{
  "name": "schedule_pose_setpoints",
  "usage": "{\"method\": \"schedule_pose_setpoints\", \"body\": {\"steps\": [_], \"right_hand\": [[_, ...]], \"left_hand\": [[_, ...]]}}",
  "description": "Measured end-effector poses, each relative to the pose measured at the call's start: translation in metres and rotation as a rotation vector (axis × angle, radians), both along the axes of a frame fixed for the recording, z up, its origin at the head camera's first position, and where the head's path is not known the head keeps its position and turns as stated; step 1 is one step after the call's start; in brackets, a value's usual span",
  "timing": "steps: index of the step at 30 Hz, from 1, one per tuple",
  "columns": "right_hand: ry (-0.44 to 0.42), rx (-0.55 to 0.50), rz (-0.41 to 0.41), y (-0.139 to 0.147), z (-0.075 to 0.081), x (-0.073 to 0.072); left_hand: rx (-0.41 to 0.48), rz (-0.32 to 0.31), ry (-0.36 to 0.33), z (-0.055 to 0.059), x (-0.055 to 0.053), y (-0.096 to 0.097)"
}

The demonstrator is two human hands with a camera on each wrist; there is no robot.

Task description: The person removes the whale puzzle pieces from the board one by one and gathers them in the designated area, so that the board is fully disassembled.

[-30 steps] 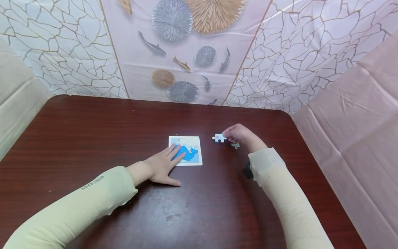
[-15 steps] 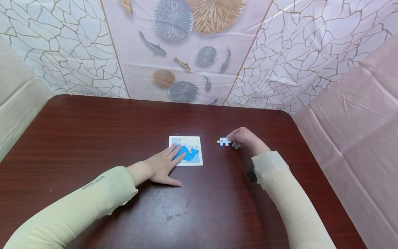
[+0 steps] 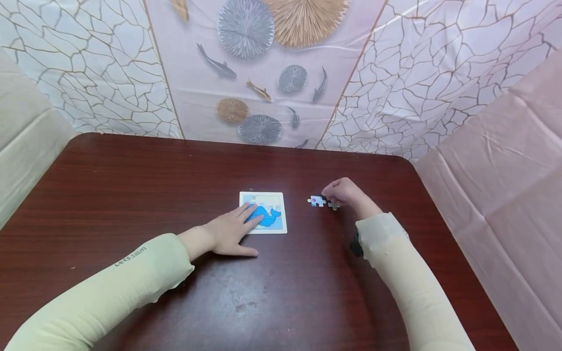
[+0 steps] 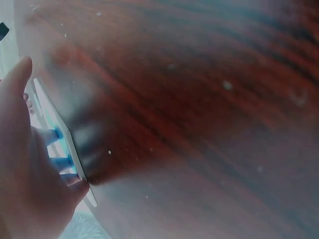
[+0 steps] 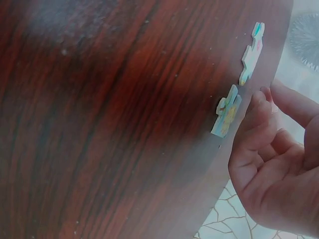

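Observation:
My left hand (image 3: 230, 233) lies flat with spread fingers over a small white-framed jigsaw board (image 3: 284, 225) bearing a blue whale picture. Its fingers cover the board's left part, while the thumb rests on the bare table. In the left wrist view, the fingers (image 4: 67, 179) reach across the board's edge. To the right, my right hand (image 3: 347, 191) hovers with curled fingers beside a pale puzzle piece (image 3: 317, 201) lying on the table. A second, yellow-and-green puzzle piece (image 5: 227, 114) lies close by, partly under that hand in the head view. Nothing shows between the right thumb and fingers.
The dark red-brown wooden table (image 3: 145, 185) has rounded far corners. A patterned cloth (image 3: 259, 97) hangs behind it, and a pale pink cloth (image 3: 496, 204) stands along the right side.
My right hand has brought the pale puzzle piece slightly right and toward me, set it by the other piece and let go. The left hand has barely moved.

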State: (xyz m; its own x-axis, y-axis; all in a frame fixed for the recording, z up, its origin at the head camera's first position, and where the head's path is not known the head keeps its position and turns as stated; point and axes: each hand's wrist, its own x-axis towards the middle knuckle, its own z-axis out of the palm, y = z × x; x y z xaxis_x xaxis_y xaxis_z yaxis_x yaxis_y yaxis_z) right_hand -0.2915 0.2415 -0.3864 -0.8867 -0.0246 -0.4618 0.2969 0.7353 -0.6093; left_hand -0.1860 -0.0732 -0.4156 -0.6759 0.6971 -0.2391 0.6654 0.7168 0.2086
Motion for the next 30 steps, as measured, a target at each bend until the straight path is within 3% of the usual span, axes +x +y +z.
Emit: {"method": "schedule_pose_setpoints", "body": {"steps": [7, 15, 20, 30], "right_hand": [[-0.004, -0.022, 0.031, -0.013, 0.005, 0.002], [-0.003, -0.098, 0.093, -0.042, 0.007, 0.008], [-0.033, -0.152, 0.082, -0.065, 0.008, 0.009], [-0.060, -0.176, 0.092, -0.112, 0.006, 0.009]], "left_hand": [[0.055, 0.020, 0.001, 0.000, -0.003, 0.000], [0.100, -0.006, 0.051, -0.001, 0.001, -0.003], [0.090, -0.024, 0.056, 0.000, 0.004, -0.009], [0.064, 0.005, 0.021, -0.003, 0.009, -0.018]]}}
